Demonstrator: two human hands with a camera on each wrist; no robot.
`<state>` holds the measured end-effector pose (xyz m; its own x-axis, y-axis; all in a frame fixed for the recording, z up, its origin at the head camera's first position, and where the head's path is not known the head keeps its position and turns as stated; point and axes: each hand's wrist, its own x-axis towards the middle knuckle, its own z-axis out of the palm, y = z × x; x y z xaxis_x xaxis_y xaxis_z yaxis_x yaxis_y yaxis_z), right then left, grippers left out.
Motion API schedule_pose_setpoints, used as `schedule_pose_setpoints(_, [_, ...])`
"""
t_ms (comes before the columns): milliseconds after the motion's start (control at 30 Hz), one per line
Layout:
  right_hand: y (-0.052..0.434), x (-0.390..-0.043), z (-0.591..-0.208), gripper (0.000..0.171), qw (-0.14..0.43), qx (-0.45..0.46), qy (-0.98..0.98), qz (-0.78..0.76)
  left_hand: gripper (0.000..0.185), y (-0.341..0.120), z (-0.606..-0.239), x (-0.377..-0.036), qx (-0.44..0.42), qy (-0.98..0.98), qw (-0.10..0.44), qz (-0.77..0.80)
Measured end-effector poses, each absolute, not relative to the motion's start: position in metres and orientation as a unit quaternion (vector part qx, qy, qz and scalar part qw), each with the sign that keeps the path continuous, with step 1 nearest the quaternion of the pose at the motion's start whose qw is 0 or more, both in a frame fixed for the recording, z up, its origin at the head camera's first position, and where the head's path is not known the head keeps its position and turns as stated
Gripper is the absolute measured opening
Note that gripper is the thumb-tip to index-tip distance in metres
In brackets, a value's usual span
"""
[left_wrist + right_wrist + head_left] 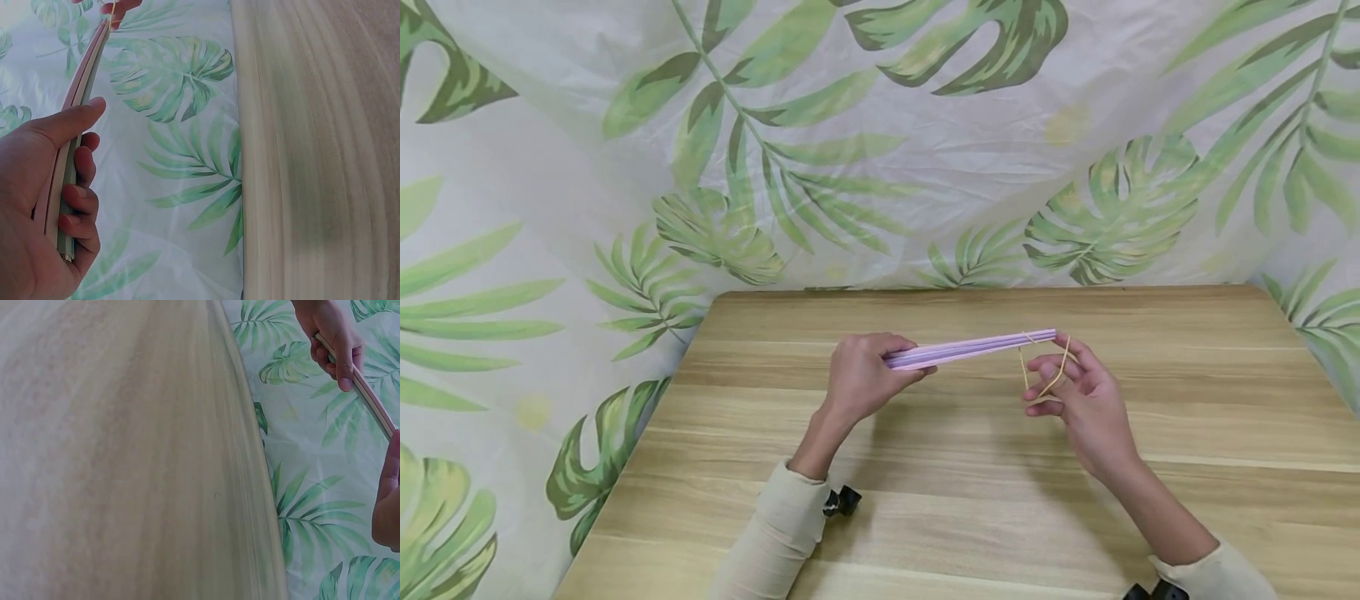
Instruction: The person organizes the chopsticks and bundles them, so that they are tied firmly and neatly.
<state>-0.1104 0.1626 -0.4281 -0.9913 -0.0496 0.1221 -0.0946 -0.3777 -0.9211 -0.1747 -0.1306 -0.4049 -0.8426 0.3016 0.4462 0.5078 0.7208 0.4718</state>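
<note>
Tabletop work spot, wood-grain table (955,500), wrinkled leaf-print sheet (970,167) behind it, room type unclear

Wood-grain tabletop (970,500), far corners rounded. Behind its far edge, a creased pale sheet (958,158) printed with green leaves; probably fabric, weave indistinct.

Head view down; wrist views seemingly sideways.

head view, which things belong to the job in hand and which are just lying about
In the job:
striped bundle, in the left grip
thin yellow loop, at the bundle's end and across the right grip

Just around:
wooden table
leafy backdrop
black wrist devices
</note>
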Motion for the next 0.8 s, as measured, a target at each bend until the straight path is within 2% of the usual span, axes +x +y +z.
schedule_pose_setpoints(367, [0.164,-0.112,-0.430,0.035,0.026,0.065,-0.558,0.827,0.021,-0.140,-0.404,-0.178,-0.307,-0.889,0.175,-0.290])
schedule_pose_setpoints(800, [0.162,-0.110,-0.440,0.030,-0.025,0.060,-0.649,0.758,0.016,-0.141,-0.405,-0.178,-0.354,-0.877,0.151,-0.287])
